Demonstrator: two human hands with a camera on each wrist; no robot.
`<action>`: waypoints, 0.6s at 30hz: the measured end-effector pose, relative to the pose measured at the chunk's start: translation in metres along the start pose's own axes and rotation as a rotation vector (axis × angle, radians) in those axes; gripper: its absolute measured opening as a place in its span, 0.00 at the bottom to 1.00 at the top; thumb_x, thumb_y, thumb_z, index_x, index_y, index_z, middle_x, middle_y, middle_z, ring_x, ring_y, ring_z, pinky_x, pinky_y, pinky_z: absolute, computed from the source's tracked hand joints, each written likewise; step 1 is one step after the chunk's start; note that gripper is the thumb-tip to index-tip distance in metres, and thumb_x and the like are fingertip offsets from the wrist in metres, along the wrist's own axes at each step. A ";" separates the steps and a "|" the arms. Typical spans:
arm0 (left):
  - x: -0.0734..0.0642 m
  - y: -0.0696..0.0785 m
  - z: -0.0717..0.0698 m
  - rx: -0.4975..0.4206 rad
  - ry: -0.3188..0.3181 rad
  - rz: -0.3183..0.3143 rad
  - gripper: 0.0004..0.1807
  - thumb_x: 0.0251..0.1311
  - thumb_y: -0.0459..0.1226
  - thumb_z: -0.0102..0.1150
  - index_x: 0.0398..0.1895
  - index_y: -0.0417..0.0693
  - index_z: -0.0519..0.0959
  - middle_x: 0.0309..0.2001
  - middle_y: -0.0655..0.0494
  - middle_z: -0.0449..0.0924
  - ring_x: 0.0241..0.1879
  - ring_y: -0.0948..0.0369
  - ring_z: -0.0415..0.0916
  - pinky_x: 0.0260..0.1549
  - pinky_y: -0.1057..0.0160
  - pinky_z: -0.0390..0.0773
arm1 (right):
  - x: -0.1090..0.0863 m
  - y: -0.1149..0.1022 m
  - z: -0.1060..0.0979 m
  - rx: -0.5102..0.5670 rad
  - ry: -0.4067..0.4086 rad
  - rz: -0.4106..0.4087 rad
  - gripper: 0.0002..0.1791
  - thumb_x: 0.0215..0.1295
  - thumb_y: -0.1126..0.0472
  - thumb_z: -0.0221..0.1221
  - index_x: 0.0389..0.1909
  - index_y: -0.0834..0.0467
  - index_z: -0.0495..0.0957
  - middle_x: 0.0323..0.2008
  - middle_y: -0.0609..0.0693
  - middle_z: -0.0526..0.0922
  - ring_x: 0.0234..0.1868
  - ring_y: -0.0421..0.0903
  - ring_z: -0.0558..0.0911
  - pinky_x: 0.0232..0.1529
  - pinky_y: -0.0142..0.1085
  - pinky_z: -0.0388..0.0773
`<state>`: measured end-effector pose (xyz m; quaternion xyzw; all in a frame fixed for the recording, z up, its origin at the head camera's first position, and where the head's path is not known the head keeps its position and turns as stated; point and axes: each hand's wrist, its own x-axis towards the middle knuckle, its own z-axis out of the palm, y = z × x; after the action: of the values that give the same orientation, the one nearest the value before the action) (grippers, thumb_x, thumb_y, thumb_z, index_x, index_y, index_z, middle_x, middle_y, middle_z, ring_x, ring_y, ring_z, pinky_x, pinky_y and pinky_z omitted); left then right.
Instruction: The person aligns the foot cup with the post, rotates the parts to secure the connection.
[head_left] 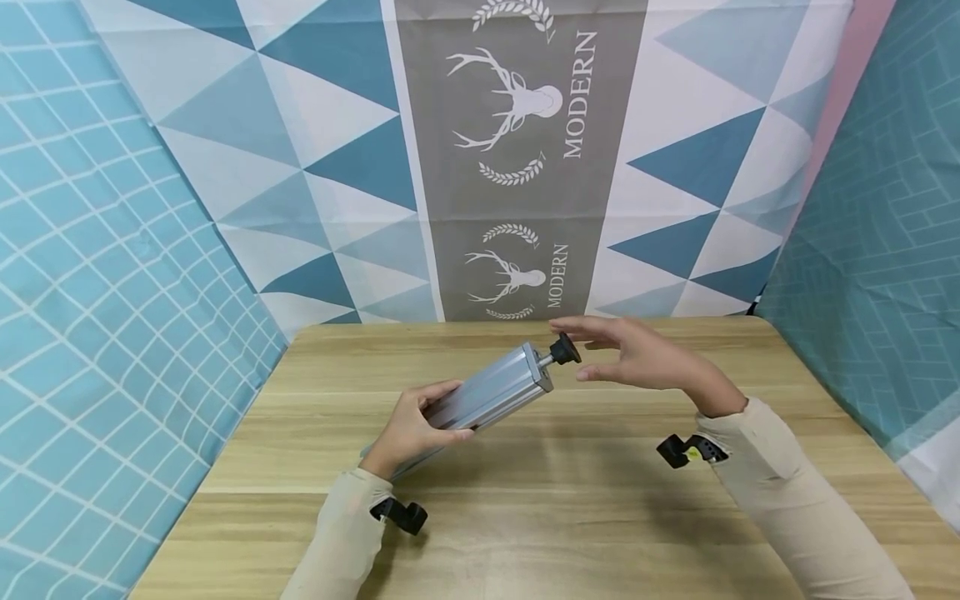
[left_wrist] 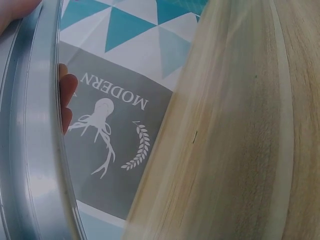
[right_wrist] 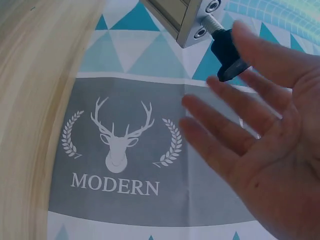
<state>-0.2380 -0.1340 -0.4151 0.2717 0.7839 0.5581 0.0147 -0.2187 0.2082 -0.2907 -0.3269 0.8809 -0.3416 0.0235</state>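
Note:
My left hand (head_left: 412, 427) grips a silver aluminium profile (head_left: 487, 392), its thumb on the near side. The profile is held tilted above the table, its far end raised toward the right. From the end plate sticks a threaded stud (right_wrist: 212, 22) that carries a black levelling foot (head_left: 566, 349). In the left wrist view, fingertips (left_wrist: 67, 95) show past the profile's edge. Around the foot is my right hand (head_left: 637, 354), its fingers spread and extended. The right wrist view has the thumb (right_wrist: 250, 42) overlapping the foot and the other fingers apart beyond it.
A wood-grain table (head_left: 525, 517) lies under both hands. Patterned cloth (head_left: 517, 167) with deer prints hangs along its back edge, and blue cloths stand at the left (head_left: 112, 250) and right (head_left: 885, 250). A black camera mount (head_left: 401, 515) is strapped to each wrist.

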 end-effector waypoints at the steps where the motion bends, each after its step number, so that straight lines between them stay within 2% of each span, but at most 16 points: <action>1: 0.000 0.000 0.000 0.001 -0.003 0.002 0.35 0.42 0.38 0.77 0.59 0.48 0.77 0.57 0.49 0.77 0.52 0.55 0.77 0.48 0.62 0.75 | 0.000 0.000 0.000 0.009 0.002 -0.017 0.36 0.58 0.63 0.67 0.68 0.50 0.66 0.61 0.52 0.75 0.60 0.53 0.75 0.56 0.52 0.72; 4: 0.000 0.000 0.000 -0.001 -0.008 0.001 0.35 0.42 0.37 0.77 0.59 0.47 0.77 0.57 0.48 0.77 0.53 0.54 0.77 0.48 0.64 0.74 | 0.002 0.000 0.001 0.018 0.027 -0.017 0.30 0.59 0.64 0.66 0.64 0.53 0.72 0.53 0.51 0.82 0.54 0.50 0.80 0.53 0.52 0.74; 7: 0.001 0.001 0.000 -0.010 -0.014 0.011 0.34 0.43 0.36 0.76 0.59 0.46 0.77 0.57 0.47 0.77 0.53 0.53 0.77 0.48 0.65 0.74 | 0.003 -0.001 0.004 0.032 0.064 0.056 0.21 0.61 0.56 0.65 0.55 0.56 0.78 0.43 0.49 0.85 0.46 0.47 0.84 0.47 0.48 0.78; 10: 0.001 0.001 0.000 -0.019 -0.016 0.021 0.34 0.44 0.35 0.76 0.59 0.45 0.77 0.57 0.46 0.77 0.53 0.52 0.76 0.48 0.64 0.74 | 0.004 0.000 0.007 0.039 0.088 0.120 0.18 0.63 0.48 0.62 0.47 0.56 0.81 0.38 0.47 0.86 0.41 0.44 0.85 0.42 0.44 0.79; 13: 0.000 0.001 0.000 -0.022 -0.017 0.016 0.34 0.44 0.36 0.76 0.59 0.46 0.77 0.57 0.47 0.77 0.53 0.53 0.76 0.48 0.64 0.74 | 0.004 0.001 0.009 0.033 0.077 0.102 0.24 0.62 0.47 0.62 0.54 0.57 0.78 0.45 0.50 0.84 0.46 0.48 0.83 0.46 0.46 0.78; 16: 0.000 0.002 0.000 -0.020 -0.016 0.006 0.34 0.44 0.37 0.76 0.59 0.48 0.77 0.57 0.48 0.77 0.53 0.53 0.76 0.48 0.63 0.74 | 0.003 0.002 0.007 0.045 0.030 0.011 0.34 0.61 0.56 0.65 0.67 0.56 0.67 0.60 0.55 0.76 0.57 0.54 0.78 0.53 0.51 0.74; 18: 0.000 0.003 0.000 -0.016 -0.014 0.004 0.34 0.44 0.37 0.76 0.59 0.49 0.77 0.57 0.48 0.77 0.53 0.53 0.76 0.48 0.62 0.74 | 0.002 0.002 0.005 0.045 -0.003 -0.058 0.39 0.59 0.63 0.66 0.71 0.55 0.61 0.66 0.56 0.69 0.61 0.57 0.74 0.55 0.52 0.72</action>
<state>-0.2370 -0.1332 -0.4129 0.2770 0.7787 0.5625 0.0212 -0.2200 0.2051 -0.2949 -0.3522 0.8630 -0.3615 0.0223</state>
